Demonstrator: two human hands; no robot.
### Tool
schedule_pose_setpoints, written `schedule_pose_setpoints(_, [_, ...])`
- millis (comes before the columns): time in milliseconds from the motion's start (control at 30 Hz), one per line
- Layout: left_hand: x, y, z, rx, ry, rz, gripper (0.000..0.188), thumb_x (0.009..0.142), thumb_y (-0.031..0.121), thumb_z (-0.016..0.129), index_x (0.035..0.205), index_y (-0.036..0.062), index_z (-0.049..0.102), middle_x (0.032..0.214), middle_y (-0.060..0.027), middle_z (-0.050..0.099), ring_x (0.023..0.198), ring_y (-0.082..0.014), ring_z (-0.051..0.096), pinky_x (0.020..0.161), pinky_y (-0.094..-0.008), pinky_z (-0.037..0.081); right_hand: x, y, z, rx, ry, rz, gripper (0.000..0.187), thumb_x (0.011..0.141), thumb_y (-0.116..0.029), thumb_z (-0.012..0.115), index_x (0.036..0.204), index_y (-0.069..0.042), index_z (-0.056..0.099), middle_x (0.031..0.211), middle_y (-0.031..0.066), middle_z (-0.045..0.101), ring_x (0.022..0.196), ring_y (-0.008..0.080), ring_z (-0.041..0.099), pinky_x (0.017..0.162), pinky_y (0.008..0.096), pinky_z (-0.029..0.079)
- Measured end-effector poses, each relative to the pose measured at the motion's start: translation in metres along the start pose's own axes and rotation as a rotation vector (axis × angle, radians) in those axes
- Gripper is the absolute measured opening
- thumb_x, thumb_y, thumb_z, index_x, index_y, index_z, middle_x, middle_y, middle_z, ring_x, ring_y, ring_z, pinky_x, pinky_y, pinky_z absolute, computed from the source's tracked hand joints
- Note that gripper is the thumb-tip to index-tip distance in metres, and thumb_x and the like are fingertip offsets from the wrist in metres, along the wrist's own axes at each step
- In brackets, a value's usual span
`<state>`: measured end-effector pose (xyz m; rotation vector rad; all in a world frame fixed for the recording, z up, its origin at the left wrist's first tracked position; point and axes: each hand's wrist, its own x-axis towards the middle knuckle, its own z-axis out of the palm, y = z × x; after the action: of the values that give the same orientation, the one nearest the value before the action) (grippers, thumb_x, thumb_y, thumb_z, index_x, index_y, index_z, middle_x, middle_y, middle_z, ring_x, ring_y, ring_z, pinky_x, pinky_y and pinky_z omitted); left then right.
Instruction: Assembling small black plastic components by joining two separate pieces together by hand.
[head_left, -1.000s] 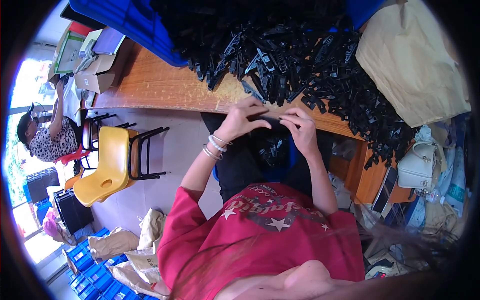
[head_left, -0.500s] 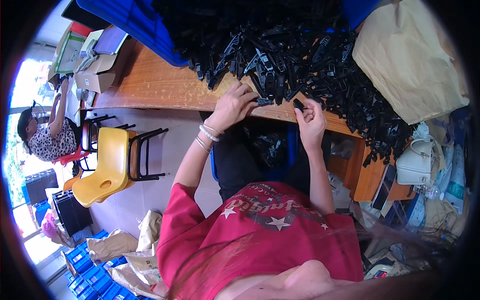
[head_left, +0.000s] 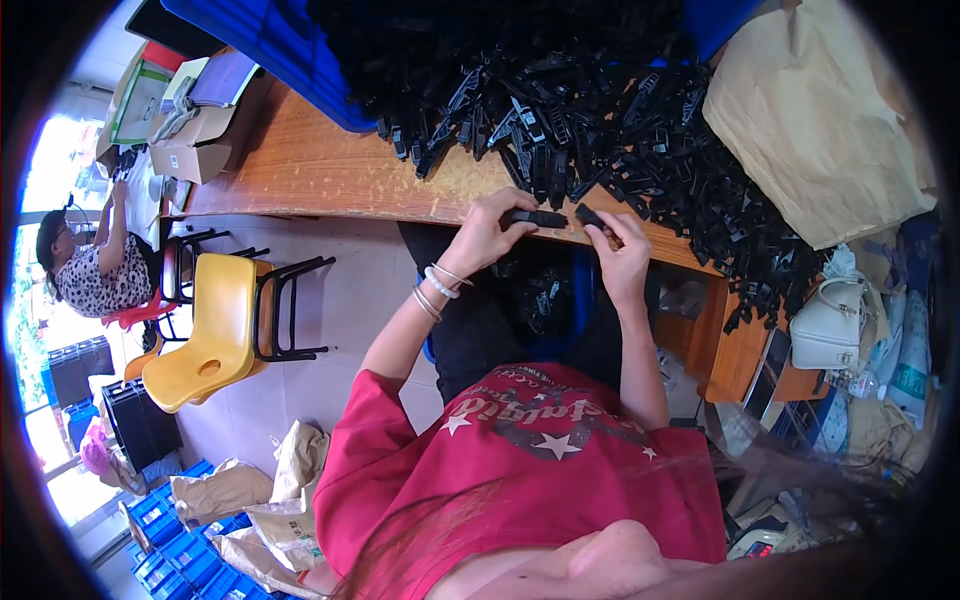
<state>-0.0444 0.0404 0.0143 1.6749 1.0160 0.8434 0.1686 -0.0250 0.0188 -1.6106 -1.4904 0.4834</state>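
Between the thumb and fingers of my left hand [head_left: 490, 232] is a long black plastic part [head_left: 538, 217], its free end pointing right. My right hand [head_left: 622, 252] pinches a smaller black plastic piece [head_left: 590, 216], tilted toward the left one. A narrow gap separates the two pieces, just over the table's near edge. Right behind them spreads a heap of black plastic parts [head_left: 540, 130] on the wooden table [head_left: 320, 160]. Their exact kind is too small to tell.
A large blue bin [head_left: 290, 60] full of black parts tips onto the table. Brown paper [head_left: 820, 120] lies at the right. Below the edge, between my legs, sits another blue bin [head_left: 580, 300] holding parts. Yellow chairs [head_left: 215, 320] and a seated person [head_left: 100, 265] are at the left.
My left hand has lifted the long black part off the table edge and moved slightly nearer and right. The right hand's piece has shifted a little nearer and left, closing the gap.
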Motion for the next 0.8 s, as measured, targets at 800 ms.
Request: schedule_pose_setpoints(800, [0.003,0.004,-0.007,0.211,0.037,0.231,0.03,0.076,0.016,0.078,0.101,0.0011,0.069,0.101,-0.0114,0.063,0.095,-0.0289,0.06,0.082,-0.0346,0.05,0.009,0.004,0.003,0.238,-0.188,0.017,0.012,0.079,0.001,0.07,0.091,0.003,0.071,0.097,0.0086,0.062,0.092,0.0214,0.06,0.078,0.0296,0.047])
